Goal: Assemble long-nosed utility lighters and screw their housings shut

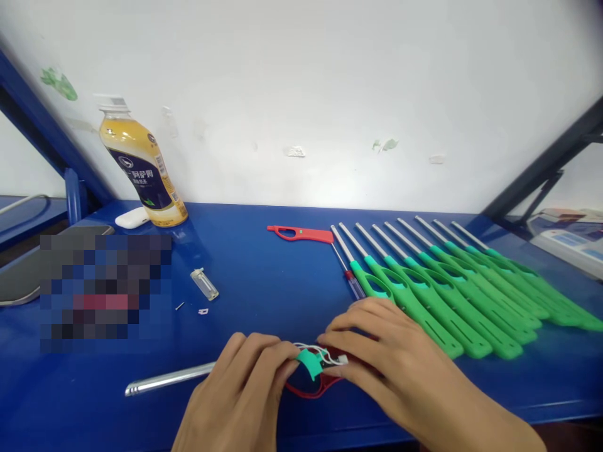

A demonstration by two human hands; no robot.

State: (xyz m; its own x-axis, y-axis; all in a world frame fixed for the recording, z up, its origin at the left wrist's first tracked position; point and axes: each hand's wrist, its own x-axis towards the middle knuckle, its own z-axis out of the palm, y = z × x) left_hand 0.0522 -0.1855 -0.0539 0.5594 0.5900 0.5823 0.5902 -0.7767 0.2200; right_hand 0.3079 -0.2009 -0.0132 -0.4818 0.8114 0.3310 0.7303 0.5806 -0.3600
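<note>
Near the front of the blue table, my left hand (247, 383) is closed around the neck of a red long-reach lighter housing (308, 394). Its silver metal tube (172, 378) points left from under that hand. A teal trigger (309, 364) shows between my fingertips, beside thin white wires (308, 345) with a small white piece (340, 360) at the end. The fingers of my right hand (384, 358) are closed on the other end of the red housing, by the wires. Both palms hide much of the lighter.
Several green lighters (438, 314) with metal tubes lie in a row at right, beside a screwdriver (357, 285). Behind is a red lighter shell (301, 234). A clear fuel tank (204, 284), a screw (179, 306), a small white part (203, 311) and a drink bottle (141, 169) are at left.
</note>
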